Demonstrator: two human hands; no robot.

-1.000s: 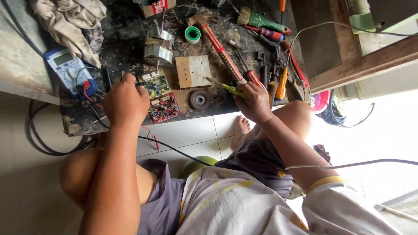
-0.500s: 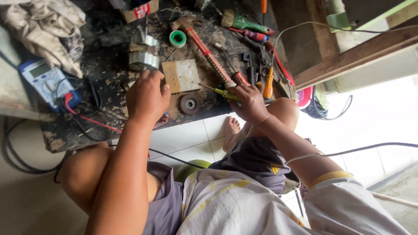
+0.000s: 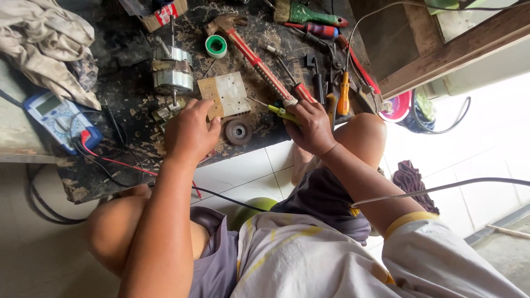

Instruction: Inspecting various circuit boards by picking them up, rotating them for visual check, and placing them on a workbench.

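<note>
1. The left hand [image 3: 190, 132] lies knuckles-up on the dark, grimy bench [image 3: 127, 94], fingers curled over the edge of a pale square board [image 3: 225, 95] dotted with small holes; whether it pinches anything beneath I cannot tell.
2. The right hand [image 3: 312, 126] is closed around a slim yellow-green screwdriver [image 3: 276, 110], plastic handle in the fist.
3. Its thin metal shaft pokes out toward 10 o'clock, the long axis running from 4 to 10, tip just short of the board's right edge.
4. At 6 o'clock of the board sits a round, dark, ridged wheel [image 3: 238, 132], rusty-looking.
5. At 10 o'clock of the left hand stands a cylindrical metal motor [image 3: 173, 72], dull silver with a thin shaft.
6. A blue multimeter [image 3: 58, 117] with red and black leads lies at 9 o'clock, under crumpled beige cloth [image 3: 47, 44].
</note>
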